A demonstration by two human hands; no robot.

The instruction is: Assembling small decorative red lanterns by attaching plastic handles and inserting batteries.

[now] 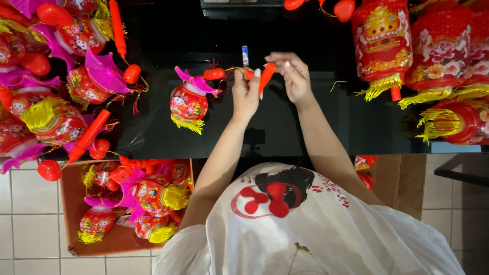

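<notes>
Over the black table (316,122), we pinch an orange handle stick (266,76) between our left hand (245,94) and right hand (293,76). Its cord runs left to a small red lantern (188,102) lying just beside our left hand.

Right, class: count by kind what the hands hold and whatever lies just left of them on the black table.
Small red lantern with pink fins: 1
Red knob: 1
Orange handle, held: 1
Blue-and-white cylinder: 1
Total: 4
</notes>
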